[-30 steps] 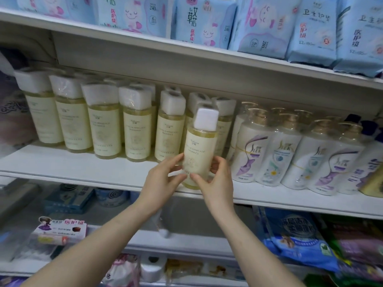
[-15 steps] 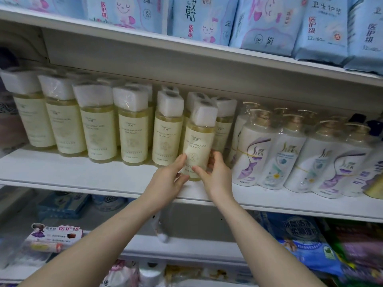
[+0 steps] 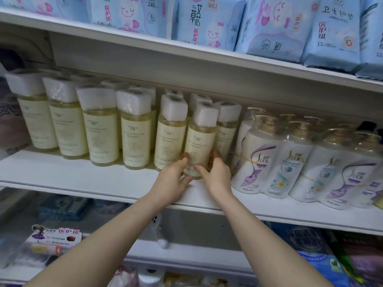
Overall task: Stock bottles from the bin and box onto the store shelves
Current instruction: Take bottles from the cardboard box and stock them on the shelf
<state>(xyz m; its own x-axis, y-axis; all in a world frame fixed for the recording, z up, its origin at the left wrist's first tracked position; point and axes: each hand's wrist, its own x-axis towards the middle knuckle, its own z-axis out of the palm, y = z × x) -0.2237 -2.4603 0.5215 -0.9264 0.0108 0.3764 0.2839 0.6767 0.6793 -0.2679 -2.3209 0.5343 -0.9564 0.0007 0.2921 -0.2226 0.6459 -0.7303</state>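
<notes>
A pale yellow bottle (image 3: 199,141) with a white square cap and cream label stands on the white middle shelf (image 3: 93,179), at the right end of a row of matching bottles (image 3: 100,129). My left hand (image 3: 173,179) holds its lower left side with thumb and fingers. On the lower right side my right hand (image 3: 215,172) grips it, with fingers curled behind. The bottle leans slightly to the right. The bin and box are out of view.
White pump bottles with purple swirls (image 3: 259,160) stand close on the right. Blue packs (image 3: 207,21) fill the top shelf above. Below the middle shelf lie boxes (image 3: 56,237) and blue bags (image 3: 319,257). Bare shelf front lies ahead of the bottles.
Both hands have carried the yellow bottle forward and down onto the shelf, into the gap beside the row of matching bottles. The camera has moved closer.
</notes>
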